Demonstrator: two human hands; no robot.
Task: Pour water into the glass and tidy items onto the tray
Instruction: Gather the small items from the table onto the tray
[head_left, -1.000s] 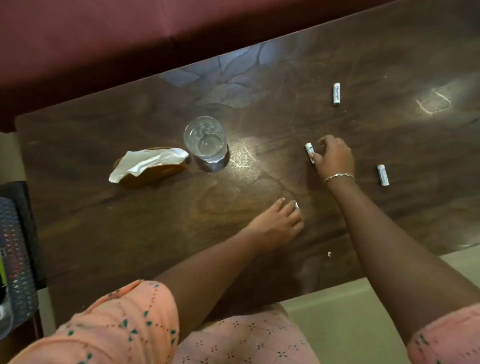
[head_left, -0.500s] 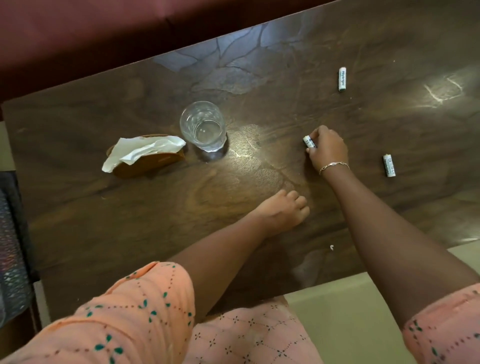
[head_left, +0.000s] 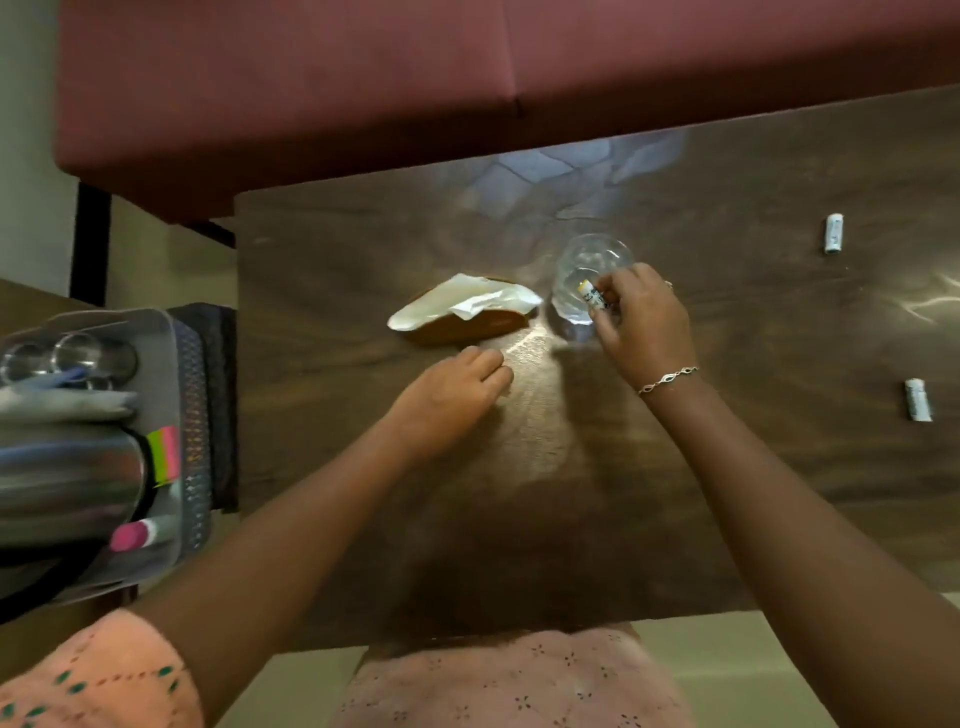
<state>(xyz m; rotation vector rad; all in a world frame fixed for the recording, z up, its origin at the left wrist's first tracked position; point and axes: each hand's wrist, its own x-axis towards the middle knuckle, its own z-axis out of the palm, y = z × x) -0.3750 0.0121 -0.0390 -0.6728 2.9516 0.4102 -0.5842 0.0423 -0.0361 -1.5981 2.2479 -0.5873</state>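
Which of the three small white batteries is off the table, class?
The battery pinched in the right hand, beside the glass. The far battery and the near-right battery both lie flat on the table, untouched.

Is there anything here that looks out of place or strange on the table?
Two small white batteries lie loose and far apart on the table, not on the tray. The right hand holds a third battery beside the glass. No spill shows.
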